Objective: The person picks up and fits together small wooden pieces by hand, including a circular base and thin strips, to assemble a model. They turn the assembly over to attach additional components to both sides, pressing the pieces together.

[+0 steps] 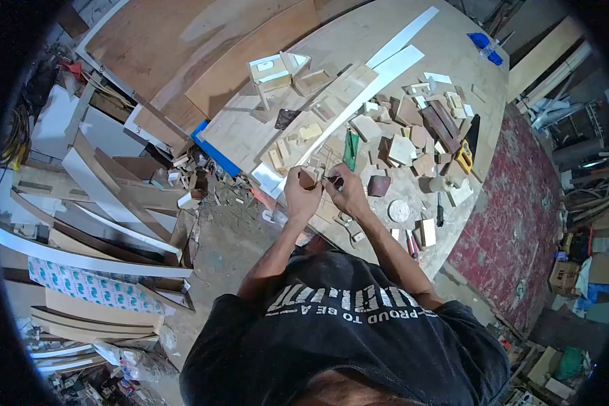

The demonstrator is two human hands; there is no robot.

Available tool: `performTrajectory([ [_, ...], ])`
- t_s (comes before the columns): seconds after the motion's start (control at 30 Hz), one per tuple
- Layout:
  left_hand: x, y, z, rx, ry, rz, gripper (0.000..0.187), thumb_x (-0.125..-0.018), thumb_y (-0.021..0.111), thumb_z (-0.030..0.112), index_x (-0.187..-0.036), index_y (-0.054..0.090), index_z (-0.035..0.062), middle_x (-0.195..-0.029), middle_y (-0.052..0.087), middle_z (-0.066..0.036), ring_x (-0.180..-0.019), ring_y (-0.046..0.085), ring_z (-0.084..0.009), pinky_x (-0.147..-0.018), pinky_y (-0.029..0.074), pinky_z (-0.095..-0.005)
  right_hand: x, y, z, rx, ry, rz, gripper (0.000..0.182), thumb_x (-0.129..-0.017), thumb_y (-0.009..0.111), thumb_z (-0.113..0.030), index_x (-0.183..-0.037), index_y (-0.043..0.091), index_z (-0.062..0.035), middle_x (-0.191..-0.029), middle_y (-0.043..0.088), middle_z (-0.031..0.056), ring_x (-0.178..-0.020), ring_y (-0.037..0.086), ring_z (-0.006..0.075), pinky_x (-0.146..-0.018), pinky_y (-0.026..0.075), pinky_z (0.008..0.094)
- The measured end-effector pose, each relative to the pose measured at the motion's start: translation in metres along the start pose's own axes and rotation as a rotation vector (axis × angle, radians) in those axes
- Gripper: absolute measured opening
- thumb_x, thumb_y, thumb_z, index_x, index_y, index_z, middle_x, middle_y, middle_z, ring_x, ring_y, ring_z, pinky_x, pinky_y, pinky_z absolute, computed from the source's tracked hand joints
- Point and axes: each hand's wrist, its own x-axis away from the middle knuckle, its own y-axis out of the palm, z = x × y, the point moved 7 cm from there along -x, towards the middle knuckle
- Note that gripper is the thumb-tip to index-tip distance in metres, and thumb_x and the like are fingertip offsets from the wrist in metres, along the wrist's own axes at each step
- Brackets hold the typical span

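Note:
My left hand is closed around a small brown wooden piece near the front edge of the workbench. Beside it, my right hand has thumb and fingers pinched together. Whatever lies in that pinch is too small and dark to name. The fingertips of both hands nearly meet. Just beyond my right hand lies a green tool or holder. A dark reddish block sits to its right. Pale small wooden parts rest beyond my left hand.
Wood offcuts pile up on the bench's right side, with a yellow-handled tool, a round white disc and red-handled pliers. Long white strips cross the bench. Curved boards stack at left.

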Motion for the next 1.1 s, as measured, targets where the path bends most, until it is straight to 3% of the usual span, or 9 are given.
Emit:
performTrajectory([
  [0.07,0.000,0.003,-0.005,0.071,-0.098,-0.013,0.044,-0.070,0.079,0.008,-0.107,0.056,0.0011,-0.097,0.064,-0.018,-0.093,0.064,-0.0313,-0.083,0.050,-0.0385,0.001,-0.001,0.007,-0.114,0.262,-0.058,0.015,-0.088,0.066,-0.013,-0.093,0.062,0.0001,-0.080,0.064,0.0209,-0.072,0.065,0.0289,-0.067,0.051,0.0358],
  [0.2,0.000,0.005,0.009,-0.046,0.068,0.035,0.041,-0.073,0.075,0.003,-0.109,0.055,0.0011,-0.093,0.065,-0.014,-0.087,0.065,-0.0223,-0.078,0.051,-0.0345,0.000,0.006,0.021,0.071,0.263,-0.154,0.017,-0.088,0.067,-0.013,-0.088,0.061,0.0027,-0.076,0.064,0.0173,-0.067,0.063,0.0236,-0.064,0.050,0.0336],
  [0.3,0.001,0.000,0.013,-0.037,0.065,0.071,0.040,-0.072,0.075,0.003,-0.107,0.055,0.0006,-0.092,0.065,-0.013,-0.086,0.065,-0.0221,-0.077,0.051,-0.0345,0.002,-0.002,0.006,-0.015,-0.040,0.093,0.019,-0.089,0.067,-0.015,-0.086,0.062,0.0038,-0.071,0.062,0.0151,-0.061,0.058,0.0203,-0.059,0.048,0.0329],
  [0.5,0.000,0.003,0.000,0.038,-0.011,0.023,0.044,-0.069,0.080,0.007,-0.104,0.055,0.0006,-0.096,0.063,-0.017,-0.090,0.064,-0.0316,-0.080,0.051,-0.0383,0.003,0.006,0.028,-0.135,0.366,-0.140,0.018,-0.088,0.067,-0.014,-0.086,0.064,0.0033,-0.074,0.065,0.0146,-0.066,0.062,0.0197,-0.062,0.050,0.0323],
  [0.7,-0.004,0.000,-0.011,0.082,0.019,0.063,0.044,-0.069,0.080,0.007,-0.104,0.055,0.0006,-0.095,0.063,-0.017,-0.091,0.064,-0.0331,-0.080,0.050,-0.0385,-0.001,0.003,0.012,-0.090,0.069,0.057,0.020,-0.088,0.067,-0.015,-0.089,0.062,0.0044,-0.075,0.065,0.0130,-0.068,0.062,0.0190,-0.063,0.050,0.0310],
  [0.77,-0.002,-0.002,-0.004,-0.001,0.008,0.037,0.035,-0.076,0.074,0.001,-0.104,0.054,-0.0011,-0.093,0.064,-0.011,-0.089,0.064,-0.0168,-0.077,0.052,-0.0300,0.000,0.005,0.017,-0.081,0.226,-0.002,0.014,-0.085,0.069,-0.009,-0.089,0.062,0.0022,-0.077,0.065,0.0125,-0.068,0.062,0.0197,-0.063,0.050,0.0318],
  [0.9,-0.002,-0.006,0.003,-0.037,0.098,0.082,0.034,-0.077,0.074,0.001,-0.104,0.054,-0.0017,-0.092,0.065,-0.009,-0.088,0.064,-0.0158,-0.076,0.052,-0.0293,-0.002,0.005,0.010,-0.074,0.122,0.024,0.008,-0.084,0.067,-0.004,-0.088,0.061,0.0002,-0.078,0.065,0.0115,-0.069,0.063,0.0195,-0.064,0.050,0.0312],
  [1.0,-0.004,-0.005,-0.017,0.144,-0.069,0.068,0.042,-0.070,0.078,0.004,-0.104,0.055,0.0012,-0.094,0.064,-0.011,-0.089,0.064,-0.0219,-0.078,0.050,-0.0325,0.001,-0.009,-0.013,0.022,-0.056,0.055,0.006,-0.086,0.064,-0.003,-0.089,0.059,-0.0003,-0.075,0.062,0.0094,-0.068,0.062,0.0182,-0.062,0.049,0.0302],
  [1.1,-0.006,-0.007,-0.027,0.376,-0.185,0.028,0.038,-0.074,0.077,0.000,-0.106,0.056,0.0033,-0.097,0.065,-0.006,-0.089,0.063,-0.0145,-0.076,0.050,-0.0287,0.006,-0.026,-0.019,-0.190,-0.054,0.136,0.005,-0.087,0.060,-0.001,-0.091,0.057,-0.0015,-0.072,0.059,0.0084,-0.066,0.061,0.0177,-0.062,0.048,0.0292],
])
